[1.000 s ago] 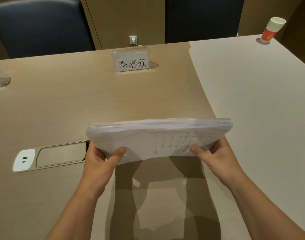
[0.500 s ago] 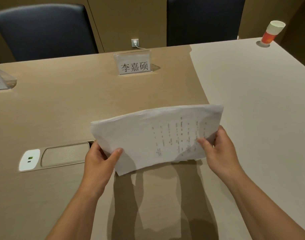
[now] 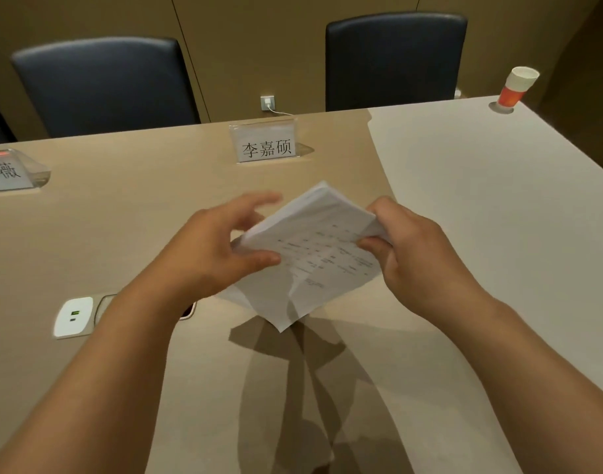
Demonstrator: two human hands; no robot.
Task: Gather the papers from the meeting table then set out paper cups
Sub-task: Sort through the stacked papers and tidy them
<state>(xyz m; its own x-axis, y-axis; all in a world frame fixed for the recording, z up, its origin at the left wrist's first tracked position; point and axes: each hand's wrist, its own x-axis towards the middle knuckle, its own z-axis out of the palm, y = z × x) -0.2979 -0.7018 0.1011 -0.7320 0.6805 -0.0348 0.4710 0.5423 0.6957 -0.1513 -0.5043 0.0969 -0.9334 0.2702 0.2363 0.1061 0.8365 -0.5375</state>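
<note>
Both hands hold a stack of papers [image 3: 313, 254] in the air above the tan surface [image 3: 129, 227], near its middle and well clear of it, with a dark shadow cast below. The stack is turned so that one corner points down toward the person and the opposite corner points away; faint printed lines run across its top sheet. The left hand [image 3: 218, 248] grips the stack's left edge, thumb pressed on the top sheet, while its fingers [image 3: 259, 201] spread loosely behind the paper and look blurred. The right hand [image 3: 413, 248] pinches the right corner, thumb on top and fingers curled around the edge. A paper cup [image 3: 517, 87], white above and orange-red below, stands at the far right corner on the paler section of the surface, well apart from the papers. A clear name card holder [image 3: 265, 145] with printed characters stands near the far edge, and a second one [image 3: 9, 171] is cut off at the left. A white power socket panel [image 3: 74, 316] is set into the surface beside the left forearm. Two dark chairs [image 3: 101, 87] stand behind the far edge.
</note>
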